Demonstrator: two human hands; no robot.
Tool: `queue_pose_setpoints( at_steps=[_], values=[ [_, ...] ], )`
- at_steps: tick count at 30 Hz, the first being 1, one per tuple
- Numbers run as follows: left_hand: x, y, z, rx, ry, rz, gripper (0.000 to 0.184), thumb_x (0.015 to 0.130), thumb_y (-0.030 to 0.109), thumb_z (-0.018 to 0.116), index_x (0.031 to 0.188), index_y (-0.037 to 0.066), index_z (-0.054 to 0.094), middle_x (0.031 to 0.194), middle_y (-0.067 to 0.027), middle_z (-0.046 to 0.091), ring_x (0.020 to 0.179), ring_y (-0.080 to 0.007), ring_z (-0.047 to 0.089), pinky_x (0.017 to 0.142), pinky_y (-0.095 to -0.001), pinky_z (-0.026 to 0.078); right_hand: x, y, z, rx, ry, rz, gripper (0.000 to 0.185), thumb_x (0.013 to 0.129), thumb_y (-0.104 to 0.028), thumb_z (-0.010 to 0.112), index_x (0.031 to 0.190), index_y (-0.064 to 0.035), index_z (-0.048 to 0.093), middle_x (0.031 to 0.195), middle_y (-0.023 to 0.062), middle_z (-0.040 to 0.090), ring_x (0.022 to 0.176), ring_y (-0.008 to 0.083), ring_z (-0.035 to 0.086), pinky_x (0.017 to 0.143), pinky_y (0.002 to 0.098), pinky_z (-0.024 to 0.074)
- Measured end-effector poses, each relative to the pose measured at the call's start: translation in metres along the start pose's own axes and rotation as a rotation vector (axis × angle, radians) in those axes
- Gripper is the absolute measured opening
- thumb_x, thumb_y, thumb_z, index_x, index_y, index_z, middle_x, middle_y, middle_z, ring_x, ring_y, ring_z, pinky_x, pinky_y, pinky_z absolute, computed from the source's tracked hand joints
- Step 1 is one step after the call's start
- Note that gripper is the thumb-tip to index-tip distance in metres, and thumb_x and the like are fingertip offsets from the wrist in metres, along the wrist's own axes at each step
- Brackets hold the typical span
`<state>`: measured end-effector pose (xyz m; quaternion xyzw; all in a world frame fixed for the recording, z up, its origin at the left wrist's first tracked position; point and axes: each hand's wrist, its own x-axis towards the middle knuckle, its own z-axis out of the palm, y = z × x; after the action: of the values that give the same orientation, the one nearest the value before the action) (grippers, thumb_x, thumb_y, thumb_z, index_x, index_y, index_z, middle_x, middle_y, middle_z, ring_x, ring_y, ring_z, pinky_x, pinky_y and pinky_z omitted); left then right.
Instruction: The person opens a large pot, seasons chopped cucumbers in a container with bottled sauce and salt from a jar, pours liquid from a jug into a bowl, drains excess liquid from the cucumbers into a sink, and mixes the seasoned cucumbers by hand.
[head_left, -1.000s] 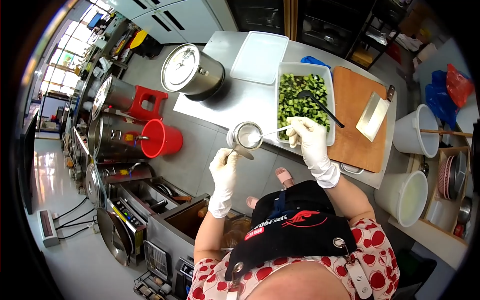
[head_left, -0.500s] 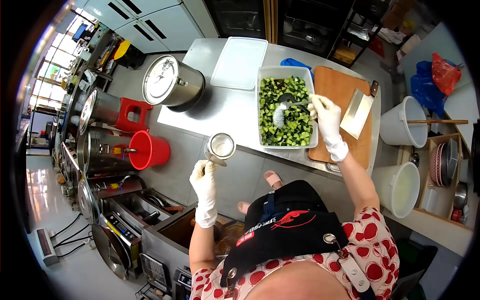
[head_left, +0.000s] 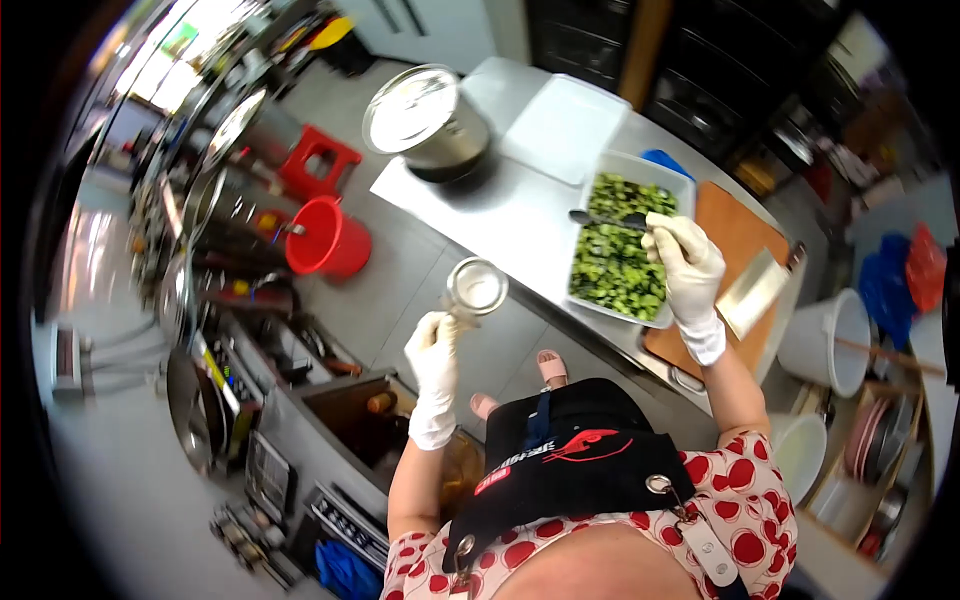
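Gloved in white, my left hand (head_left: pixel 433 360) is closed on the handle of a small metal container (head_left: pixel 477 287) with white contents, held beside the table's front edge. My right hand (head_left: pixel 688 270), also gloved, pinches a spoon (head_left: pixel 603 219) above the near right side of a clear tub (head_left: pixel 683 180). Chopped green vegetable pieces (head_left: pixel 618 268) fill the tub. The spoon's bowl looks dark and shows no white heap. A black utensil in the tub is partly hidden by the spoon and my hand.
Right of the tub lie a wooden board (head_left: pixel 727 228) and a cleaver (head_left: pixel 752 292). A lidded pot (head_left: pixel 440 140) and a flat lid (head_left: pixel 565 125) are on the table (head_left: pixel 500 205). A red bucket (head_left: pixel 330 240) stands left, white buckets (head_left: pixel 822 345) right.
The view has turned and shifted. My right hand moved from the metal container to over the tub with the spoon, and the white heap has left the spoon. My left hand keeps its hold.
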<state>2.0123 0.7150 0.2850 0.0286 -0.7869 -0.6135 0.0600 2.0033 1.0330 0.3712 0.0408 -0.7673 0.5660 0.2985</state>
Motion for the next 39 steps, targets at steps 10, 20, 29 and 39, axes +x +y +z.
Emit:
queue_pose_setpoints(
  at_steps=[10, 20, 29, 39],
  values=[
    [-0.069, 0.011, -0.090, -0.053, 0.367, 0.039, 0.026, 0.092, 0.026, 0.061, 0.085, 0.001, 0.065, 0.079, -0.0057, 0.065, 0.071, -0.0098, 0.058, 0.066, -0.0254, 0.047, -0.048, -0.053, 0.203, 0.184, -0.983, -0.379, 0.028, 0.073, 0.005, 0.068, 0.100, 0.0002, 0.066, 0.078, 0.0120, 0.060, 0.067, 0.0237, 0.059, 0.061, 0.0300, 0.0474],
    [-0.261, -0.001, -0.339, -0.565, 1.188, -0.145, 0.054, 0.099, 0.047, 0.038, 0.088, 0.000, 0.062, 0.068, -0.0007, 0.059, 0.048, -0.0014, 0.034, 0.043, -0.0168, 0.027, -0.123, -0.100, 0.308, 0.221, -1.265, -0.270, 0.029, 0.088, -0.010, 0.062, 0.115, 0.0000, 0.060, 0.080, 0.0072, 0.061, 0.070, 0.0135, 0.056, 0.065, 0.0251, 0.0455],
    [-0.412, -0.066, -0.606, -0.198, 1.659, 0.068, 0.043, 0.099, 0.039, 0.041, 0.080, 0.008, 0.064, 0.068, 0.0049, 0.057, 0.053, -0.0050, 0.032, 0.049, -0.0207, 0.025, -0.207, -0.073, 0.352, -0.036, -1.449, -0.159, 0.026, 0.089, -0.008, 0.062, 0.112, 0.0021, 0.063, 0.073, 0.0010, 0.061, 0.062, 0.0075, 0.051, 0.058, 0.0225, 0.0444],
    [-0.442, -0.169, -0.721, -0.370, 1.709, 0.059, 0.027, 0.098, 0.025, 0.044, 0.091, 0.004, 0.059, 0.079, 0.0006, 0.055, 0.063, -0.0075, 0.043, 0.057, -0.0213, 0.036, -0.250, -0.040, 0.328, -0.286, -1.494, 0.009, 0.025, 0.088, -0.009, 0.063, 0.109, 0.0038, 0.063, 0.089, 0.0101, 0.068, 0.074, 0.0123, 0.060, 0.070, 0.0261, 0.0497]
  ],
)
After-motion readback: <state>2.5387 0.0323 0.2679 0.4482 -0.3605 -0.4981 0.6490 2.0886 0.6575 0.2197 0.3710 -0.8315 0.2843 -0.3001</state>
